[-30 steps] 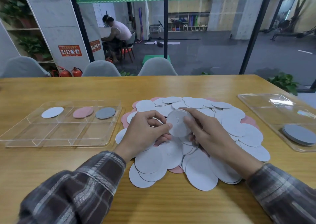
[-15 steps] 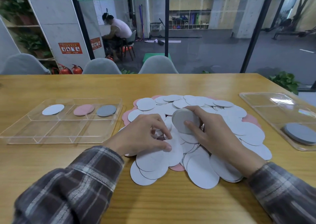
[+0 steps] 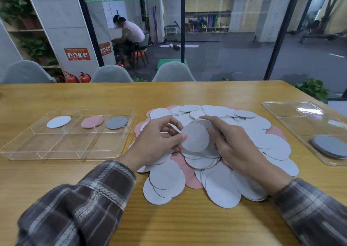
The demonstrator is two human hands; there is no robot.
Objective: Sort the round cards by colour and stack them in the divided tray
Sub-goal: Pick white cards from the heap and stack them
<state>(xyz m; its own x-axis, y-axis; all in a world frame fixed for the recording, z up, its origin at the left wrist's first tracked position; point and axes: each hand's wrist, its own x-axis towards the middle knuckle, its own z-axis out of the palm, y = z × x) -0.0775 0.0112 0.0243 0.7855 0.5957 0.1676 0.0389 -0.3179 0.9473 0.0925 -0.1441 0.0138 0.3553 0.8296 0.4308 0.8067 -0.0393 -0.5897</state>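
Wood covers the long yellow table [image 3: 169, 227], with glass walls and grey chairs behind it. A moment ago the left hand [image 3: 155, 142] rested down on the big pile of round paper cards [image 3: 262, 138]. Now it is lifted, and its thumb and fingertips pinch the left edge of a pale grey round card [image 3: 195, 137]. That card now faces the camera; before, it tipped away. The right hand [image 3: 234, 146] curls its fingers round the card's other side, just above the middle of the pile.

A strip of bare wood lies between the pile and the clear plastic divided tray [image 3: 62, 152] on the left. Its back row holds a white tray card [image 3: 58, 122], a pink tray card [image 3: 92, 122] and a dark grey tray card [image 3: 116, 122]. A second clear tray [image 3: 293, 118] sits by the table's right edge. More bare wood lies in front of the pile.
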